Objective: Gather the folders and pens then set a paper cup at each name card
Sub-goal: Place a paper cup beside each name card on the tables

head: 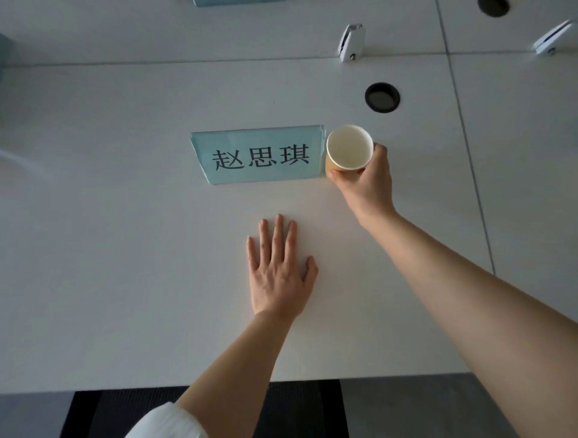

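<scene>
Your right hand (366,181) grips cup (348,153), upright, just beside card (256,156). Your left hand (278,272) flat on table (125,219), fingers straight, holding nothing.

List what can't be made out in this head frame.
- Paper cup base, head view: the right hand covers it, so whether it touches the table is unclear.
- Right-hand grip, head view: most fingers are hidden behind the cup.
- Second name card, head view: cut off by the top edge, text unseen.
- Name card back face, head view: turned away.
</scene>
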Action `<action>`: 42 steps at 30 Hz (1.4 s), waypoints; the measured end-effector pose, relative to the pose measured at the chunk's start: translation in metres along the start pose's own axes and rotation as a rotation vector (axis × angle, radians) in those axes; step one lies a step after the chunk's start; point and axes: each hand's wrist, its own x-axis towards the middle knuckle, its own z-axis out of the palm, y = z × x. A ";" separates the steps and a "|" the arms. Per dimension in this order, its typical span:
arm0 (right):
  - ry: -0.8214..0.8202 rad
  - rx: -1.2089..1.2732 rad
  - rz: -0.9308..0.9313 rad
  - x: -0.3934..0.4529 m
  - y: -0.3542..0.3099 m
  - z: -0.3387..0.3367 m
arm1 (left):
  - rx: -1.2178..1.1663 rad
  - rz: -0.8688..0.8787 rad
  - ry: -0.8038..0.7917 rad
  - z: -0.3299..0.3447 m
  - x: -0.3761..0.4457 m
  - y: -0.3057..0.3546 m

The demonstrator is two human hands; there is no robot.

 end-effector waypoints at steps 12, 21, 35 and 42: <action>-0.170 -0.186 0.025 -0.075 0.038 -0.035 | -0.001 0.015 -0.018 -0.002 -0.001 -0.007; -0.214 -0.078 0.203 -0.167 0.088 -0.132 | -0.189 -0.052 -0.036 -0.031 -0.019 0.054; 0.021 0.118 0.376 -0.230 0.215 -0.378 | -0.234 0.221 -0.130 0.013 -0.179 0.290; 0.138 0.188 0.418 -0.243 0.271 -0.482 | -0.246 0.423 -0.159 0.028 -0.225 0.416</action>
